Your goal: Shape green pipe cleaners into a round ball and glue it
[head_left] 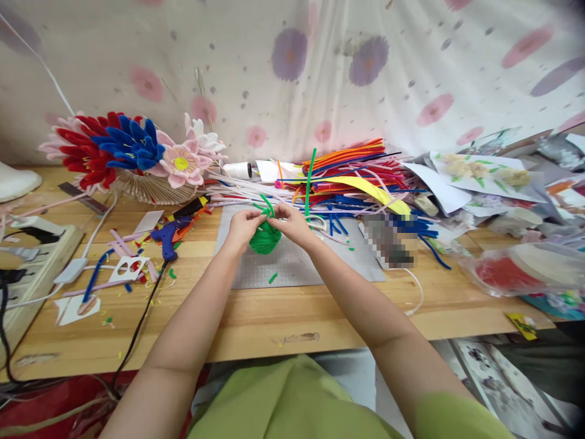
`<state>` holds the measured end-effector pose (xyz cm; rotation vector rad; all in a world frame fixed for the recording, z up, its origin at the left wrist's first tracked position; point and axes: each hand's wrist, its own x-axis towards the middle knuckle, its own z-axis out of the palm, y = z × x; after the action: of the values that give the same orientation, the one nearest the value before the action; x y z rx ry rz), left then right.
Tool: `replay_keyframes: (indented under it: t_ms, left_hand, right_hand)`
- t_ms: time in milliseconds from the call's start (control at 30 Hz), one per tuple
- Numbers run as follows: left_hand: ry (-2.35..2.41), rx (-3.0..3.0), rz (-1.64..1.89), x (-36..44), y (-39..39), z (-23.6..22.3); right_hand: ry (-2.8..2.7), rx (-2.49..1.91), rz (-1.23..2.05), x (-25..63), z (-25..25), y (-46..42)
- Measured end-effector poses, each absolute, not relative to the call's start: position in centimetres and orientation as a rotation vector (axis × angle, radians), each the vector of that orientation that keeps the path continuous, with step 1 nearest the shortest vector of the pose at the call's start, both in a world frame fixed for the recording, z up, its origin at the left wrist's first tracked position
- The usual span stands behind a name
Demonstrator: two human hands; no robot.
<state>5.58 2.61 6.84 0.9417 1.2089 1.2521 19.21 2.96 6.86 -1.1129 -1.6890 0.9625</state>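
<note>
A rounded ball of green pipe cleaners (265, 239) hangs just under my fingertips, over a grey cutting mat (347, 263). My left hand (243, 228) pinches its top from the left, thumb and forefinger closed. From the right, my right hand (293, 224) pinches the same spot, with its fingertips almost meeting the left ones. Short green ends stick up between the two hands. A long green pipe cleaner (311, 182) rises behind my right hand, and white scissor handles (317, 224) lie beside it. The fingers partly cover where the green strands join.
Piled pipe cleaners (351, 160) line the back. Fuzzy flowers (132, 143) stand at back left, near a blue glue gun (165, 236) with a trailing cord. A power strip (46, 268) sits far left. A blurred-out device (388, 241) and plastic bags (525, 268) are at right.
</note>
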Motion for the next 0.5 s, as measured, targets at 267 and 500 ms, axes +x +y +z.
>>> replay_keyframes:
  t_ms: [267, 500]
  left_hand:
    - [1.249, 0.990, 1.351, 6.0, 2.8, 6.4]
    - [1.412, 1.202, 1.443, 5.2, 3.8, 5.3]
  right_hand:
    - [-1.503, -1.104, 0.920, 19.0, 6.1, 3.8]
    - [-1.636, -1.363, 0.172, 19.2, 6.9, 3.5]
